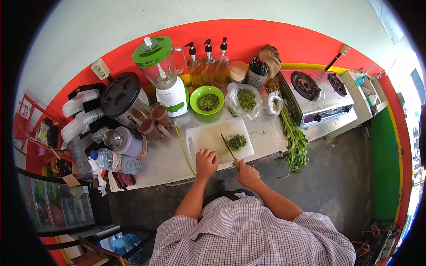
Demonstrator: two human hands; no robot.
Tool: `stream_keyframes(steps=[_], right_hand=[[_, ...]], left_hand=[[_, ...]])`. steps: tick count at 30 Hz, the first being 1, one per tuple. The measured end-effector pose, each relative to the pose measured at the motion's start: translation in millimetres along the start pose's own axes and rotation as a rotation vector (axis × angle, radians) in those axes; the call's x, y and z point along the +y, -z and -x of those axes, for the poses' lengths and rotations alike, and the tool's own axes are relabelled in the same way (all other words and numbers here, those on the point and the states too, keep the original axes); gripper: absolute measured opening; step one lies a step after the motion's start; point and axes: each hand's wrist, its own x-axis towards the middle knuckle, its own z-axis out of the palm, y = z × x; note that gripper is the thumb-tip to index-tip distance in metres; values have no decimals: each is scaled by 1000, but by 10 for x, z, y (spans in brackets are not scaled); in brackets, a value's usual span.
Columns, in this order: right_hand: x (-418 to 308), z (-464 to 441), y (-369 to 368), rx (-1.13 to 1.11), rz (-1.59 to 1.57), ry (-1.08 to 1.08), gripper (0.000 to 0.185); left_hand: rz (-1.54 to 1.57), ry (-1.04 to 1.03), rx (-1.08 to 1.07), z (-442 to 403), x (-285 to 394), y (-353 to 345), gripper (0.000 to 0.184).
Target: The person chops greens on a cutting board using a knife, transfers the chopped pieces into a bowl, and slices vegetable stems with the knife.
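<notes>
White plastic makes up the cutting board (205, 135) that we see at the middle of the head view, lying flat on the desk (156, 162) just beyond our hands. On its right half sits a loose pile of chopped greens (237, 142), and along the left side of that pile runs the knife (229, 146); we cannot tell whether the blade touches the leaves.

Our right hand (248, 174) has its fingers closed around the knife's handle, which juts past the board's near edge. The blade's long axis slants from near right to far left, tip away from us. From these fingers the greens lie far and slightly left. The pile itself is roundish, with no clear long axis.

Our left hand (207, 163) is at the board's near edge, left of the blade, fingers bent and close together; we cannot tell whether anything is beneath them. From there the greens lie to the right and a little farther off, with the blade in between. Of the two hands, the right looks slightly nearer to the pile.

Beyond the board stands a green bowl (207, 117) holding more chopped greens, and right of it a clear plastic bag (231, 100) with greens inside. Leafy stalks (296, 144) hang over the desk's near edge, farther right.
</notes>
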Motion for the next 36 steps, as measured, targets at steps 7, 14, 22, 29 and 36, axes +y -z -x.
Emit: stream_keyframes(steps=[7, 14, 22, 29, 36], right_hand=[[-182, -93, -44, 14, -34, 163, 46], [-273, -12, 27, -44, 84, 171, 44], [-333, -175, -79, -45, 138, 174, 62], [-329, 29, -134, -62, 237, 130, 62], [-333, -85, -5, 12, 208, 170, 59]], left_hand=[[-1, 77, -9, -48, 6, 21, 9], [-16, 63, -72, -29, -17, 21, 10], [-24, 42, -56, -21, -8, -17, 11], [4, 56, -38, -16, -31, -40, 10], [-24, 118, -76, -41, 30, 19, 9]])
